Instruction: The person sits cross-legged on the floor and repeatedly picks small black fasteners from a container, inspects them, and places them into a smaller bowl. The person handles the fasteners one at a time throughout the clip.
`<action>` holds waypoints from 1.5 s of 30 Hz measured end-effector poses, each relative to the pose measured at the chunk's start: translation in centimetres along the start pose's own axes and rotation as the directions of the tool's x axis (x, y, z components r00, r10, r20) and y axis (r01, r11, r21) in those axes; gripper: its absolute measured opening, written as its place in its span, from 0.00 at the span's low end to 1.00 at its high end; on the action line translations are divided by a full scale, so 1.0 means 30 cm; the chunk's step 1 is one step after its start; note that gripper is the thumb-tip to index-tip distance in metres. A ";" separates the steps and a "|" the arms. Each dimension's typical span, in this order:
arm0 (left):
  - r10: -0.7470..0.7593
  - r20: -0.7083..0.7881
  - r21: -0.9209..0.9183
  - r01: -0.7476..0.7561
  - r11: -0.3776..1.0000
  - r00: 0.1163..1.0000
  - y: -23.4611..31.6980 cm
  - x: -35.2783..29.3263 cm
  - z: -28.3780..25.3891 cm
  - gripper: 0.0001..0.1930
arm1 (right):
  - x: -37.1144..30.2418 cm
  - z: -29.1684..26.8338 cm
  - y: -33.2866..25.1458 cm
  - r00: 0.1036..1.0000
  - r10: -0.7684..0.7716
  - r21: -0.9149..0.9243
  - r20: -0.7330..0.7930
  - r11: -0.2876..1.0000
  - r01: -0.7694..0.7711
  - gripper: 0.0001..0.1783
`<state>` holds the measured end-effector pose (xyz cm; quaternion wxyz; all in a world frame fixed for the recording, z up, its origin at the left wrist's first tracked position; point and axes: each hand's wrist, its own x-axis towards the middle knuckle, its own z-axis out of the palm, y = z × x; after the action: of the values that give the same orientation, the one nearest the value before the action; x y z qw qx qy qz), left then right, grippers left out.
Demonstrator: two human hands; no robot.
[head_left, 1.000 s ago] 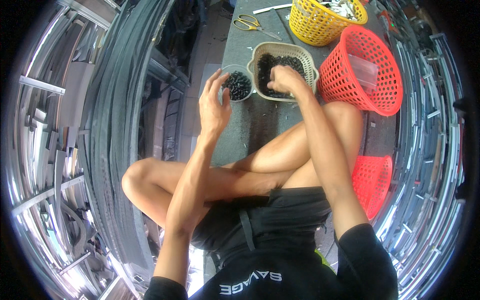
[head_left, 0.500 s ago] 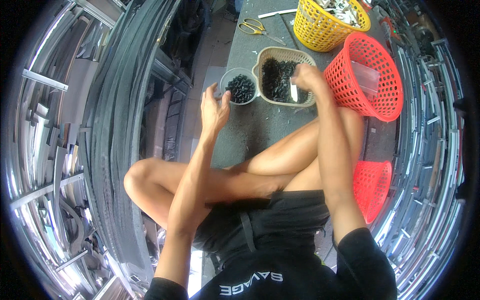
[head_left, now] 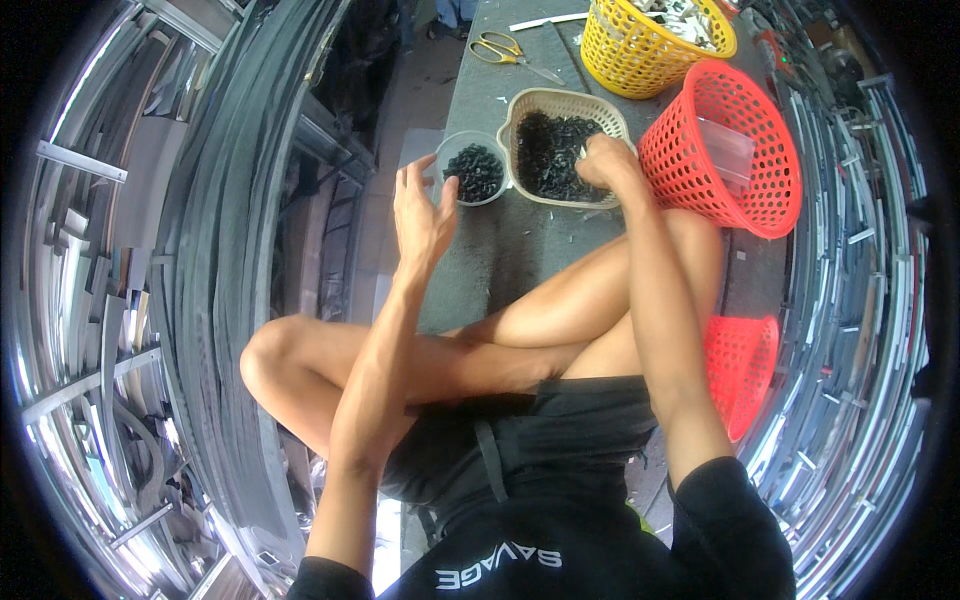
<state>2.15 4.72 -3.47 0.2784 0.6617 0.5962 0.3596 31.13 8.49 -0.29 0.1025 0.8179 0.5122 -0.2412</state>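
Observation:
My left hand (head_left: pixel 424 214) is at the left side of a clear round tub (head_left: pixel 463 136), its fingers apart and nothing in them. Small black pieces (head_left: pixel 474 174) lie heaped in that tub. Right beside it stands a beige rectangular basket (head_left: pixel 560 93), holding many loose black bits (head_left: pixel 548 158). Over the right part of this basket my right hand (head_left: pixel 608 164) reaches down with its fingers closed. A small pale edge shows at the fingertips; the rest of what they grip is hidden.
Beyond the basket lie yellow-handled scissors (head_left: pixel 497 48) and a white strip (head_left: pixel 548 21). A yellow basket (head_left: pixel 625 55) of white scraps stands far right, with a red basket (head_left: pixel 672 150) nearer. Another red basket (head_left: pixel 735 372) sits by my right hip. Long metal profiles line both sides.
My right hand has lowered into the black bits, and the shiny white piece below its fingers is now mostly out of sight. My left hand stays beside the tub. The view has shifted slightly.

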 end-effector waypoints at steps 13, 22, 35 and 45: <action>-0.052 0.001 -0.023 0.052 0.998 0.999 -0.001 0.009 0.002 0.22 | -0.028 -0.053 -0.011 0.920 -0.386 0.558 -0.063 0.751 0.353 0.08; -0.003 -0.050 -0.021 0.002 1.000 0.999 0.007 0.040 0.020 0.21 | -0.050 -0.041 0.054 0.682 -0.709 -0.195 -0.179 0.705 0.681 0.11; 0.142 -0.188 -0.043 -0.153 0.987 0.972 0.061 0.045 -0.027 0.18 | -0.013 0.098 0.055 0.705 -0.683 -0.366 -0.189 0.716 0.595 0.10; 0.302 -0.084 -0.003 -0.303 0.953 0.950 0.131 0.007 -0.057 0.15 | -0.105 0.006 0.033 0.687 -0.667 -0.213 -0.286 0.744 0.633 0.10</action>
<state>3.08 4.29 0.69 0.2002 0.7275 0.4959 0.4298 30.80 5.48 1.04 -0.0414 0.6058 0.7894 -0.0896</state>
